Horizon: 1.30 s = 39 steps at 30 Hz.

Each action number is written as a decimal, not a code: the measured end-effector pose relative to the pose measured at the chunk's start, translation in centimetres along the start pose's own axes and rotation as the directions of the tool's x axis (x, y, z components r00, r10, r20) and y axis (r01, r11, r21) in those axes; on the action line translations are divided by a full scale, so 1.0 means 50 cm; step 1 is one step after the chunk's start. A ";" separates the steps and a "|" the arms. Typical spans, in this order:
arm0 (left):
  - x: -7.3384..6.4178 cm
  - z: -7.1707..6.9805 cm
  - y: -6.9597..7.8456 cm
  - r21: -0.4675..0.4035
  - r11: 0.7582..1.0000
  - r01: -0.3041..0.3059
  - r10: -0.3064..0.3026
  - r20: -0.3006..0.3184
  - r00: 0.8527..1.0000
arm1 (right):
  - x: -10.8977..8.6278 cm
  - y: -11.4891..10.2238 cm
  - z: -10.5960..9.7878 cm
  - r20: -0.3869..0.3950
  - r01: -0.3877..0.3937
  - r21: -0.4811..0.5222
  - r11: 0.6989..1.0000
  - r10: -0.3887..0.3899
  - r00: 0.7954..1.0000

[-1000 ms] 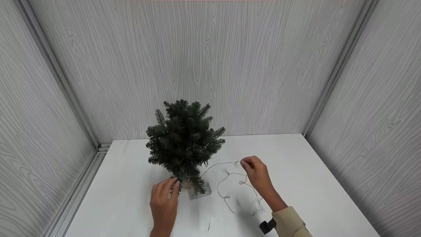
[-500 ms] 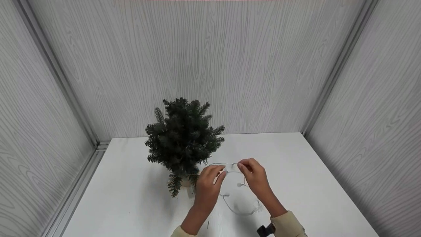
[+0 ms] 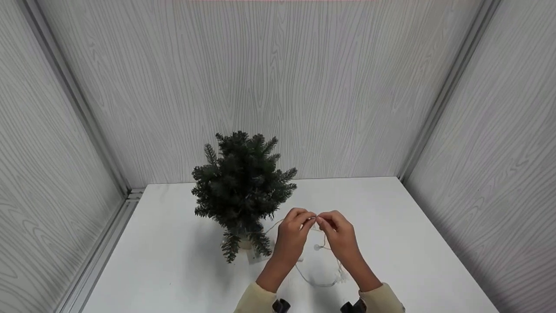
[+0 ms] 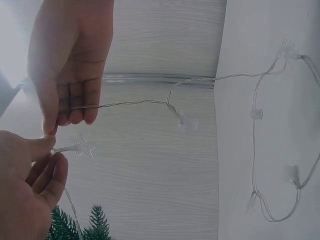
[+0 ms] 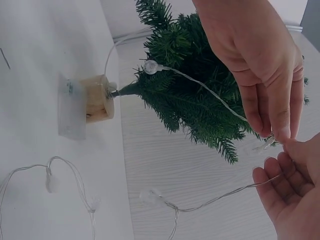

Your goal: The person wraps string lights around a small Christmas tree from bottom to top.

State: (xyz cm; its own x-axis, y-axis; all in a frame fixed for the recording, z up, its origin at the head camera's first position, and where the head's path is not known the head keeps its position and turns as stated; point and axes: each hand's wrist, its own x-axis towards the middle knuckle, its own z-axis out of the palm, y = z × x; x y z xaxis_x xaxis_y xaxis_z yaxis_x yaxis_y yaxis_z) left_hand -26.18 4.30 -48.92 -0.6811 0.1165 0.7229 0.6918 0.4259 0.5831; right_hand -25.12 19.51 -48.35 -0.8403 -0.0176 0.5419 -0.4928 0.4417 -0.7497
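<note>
My left hand [image 3: 292,237] and right hand [image 3: 341,237] meet fingertip to fingertip above the table. Both pinch the thin wire of a string of fairy lights [image 4: 132,103]. In the left wrist view, a clear star-shaped light [image 4: 82,148] juts out beside the pinching fingers. One stretch of wire runs from my left hand to a small artificial Christmas tree [image 3: 243,182], carrying a round clear bulb [image 5: 150,67]. The rest of the wire hangs from my right hand and loops on the table, with several clear bulbs along it.
The tree stands upright on a wooden base [image 5: 97,97], beside a flat, clear box [image 5: 71,112]. Wood-grain panels [image 3: 278,87] rise behind and on both sides of the white table [image 3: 143,261]. A small dark mark [image 5: 5,58] lies on the tabletop.
My left hand has left the tree's lower branches and moved right to the wire beside my right hand, where it now pinches. The right hand and tree have hardly moved.
</note>
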 end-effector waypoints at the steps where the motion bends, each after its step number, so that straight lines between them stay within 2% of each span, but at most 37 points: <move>1: 0.000 0.001 -0.001 0.003 1.000 -0.002 0.002 0.010 1.000 | 0.000 0.000 -0.002 0.001 -0.001 0.001 1.000 0.001 1.000; 5: 0.001 -0.002 -0.004 0.015 1.000 -0.001 0.000 0.052 0.999 | 0.000 0.003 -0.006 0.019 0.019 -0.026 0.999 -0.019 1.000; 8: 0.002 -0.007 -0.007 0.036 0.999 -0.005 0.002 0.060 0.998 | -0.001 0.009 -0.009 0.041 0.084 -0.072 0.994 -0.081 0.996; 13: 0.010 -0.013 -0.010 0.048 0.999 0.003 -0.005 0.044 0.999 | -0.006 0.036 -0.021 0.054 0.220 -0.193 0.956 -0.214 0.975; 17: 0.018 -0.017 -0.009 0.018 0.998 0.052 -0.052 0.021 0.998 | -0.015 0.064 -0.037 0.075 0.255 -0.247 0.935 -0.244 0.967; 24: 0.033 -0.023 -0.008 -0.055 0.987 0.148 -0.149 -0.027 0.988 | -0.043 0.104 -0.074 0.074 0.218 -0.286 0.933 -0.205 0.976; 29: 0.047 -0.015 -0.012 -0.118 0.971 0.209 -0.213 -0.019 0.977 | -0.061 0.114 -0.100 0.024 0.131 -0.300 0.945 -0.130 0.991; 33: 0.056 -0.004 -0.016 -0.139 0.964 0.227 -0.233 -0.024 0.972 | -0.069 0.115 -0.118 -0.004 0.065 -0.311 0.948 -0.069 0.998; 39: 0.070 0.003 -0.025 -0.109 0.966 0.234 -0.240 -0.049 0.970 | -0.088 0.119 -0.152 -0.037 -0.028 -0.310 0.950 0.018 0.999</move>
State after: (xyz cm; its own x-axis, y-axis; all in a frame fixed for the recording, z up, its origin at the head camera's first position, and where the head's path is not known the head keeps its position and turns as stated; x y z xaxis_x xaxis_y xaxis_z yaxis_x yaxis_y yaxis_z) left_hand -29.44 4.32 -47.19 -0.8148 -0.0330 0.5788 0.5354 0.3405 0.7729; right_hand -22.63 29.03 -52.34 -0.8399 0.0234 0.5422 -0.3742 0.6985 -0.6099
